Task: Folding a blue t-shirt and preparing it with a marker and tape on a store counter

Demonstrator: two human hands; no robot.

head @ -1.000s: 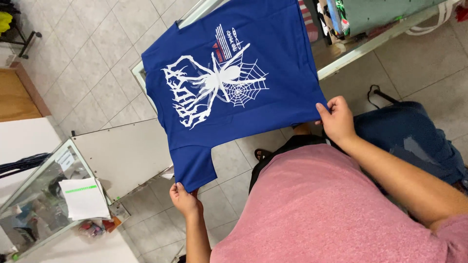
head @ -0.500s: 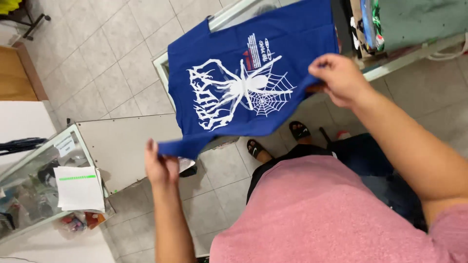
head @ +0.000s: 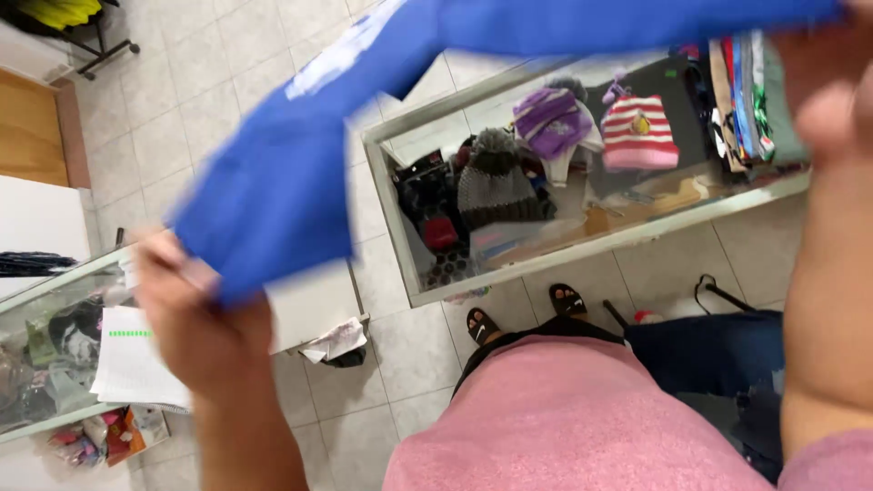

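A blue T-shirt [head: 282, 173] is stretched between my two hands, close to the camera and blurred; its back faces me, so the white print barely shows. My left hand [head: 195, 314] grips one end of the shirt at the lower left. My right hand [head: 823, 91] holds the other end at the upper right edge of the view, raised high.
Below stands a glass display case [head: 546, 259] with knitted hats, one grey, one purple, one striped red and white. Folded garments are stacked at its right end. Another glass counter [head: 55, 364] with a paper sheet is at the left. The floor is tiled.
Both hands have lifted the shirt up toward the camera and turned it over, so the spider print no longer faces me. The display case behind it has come into view.
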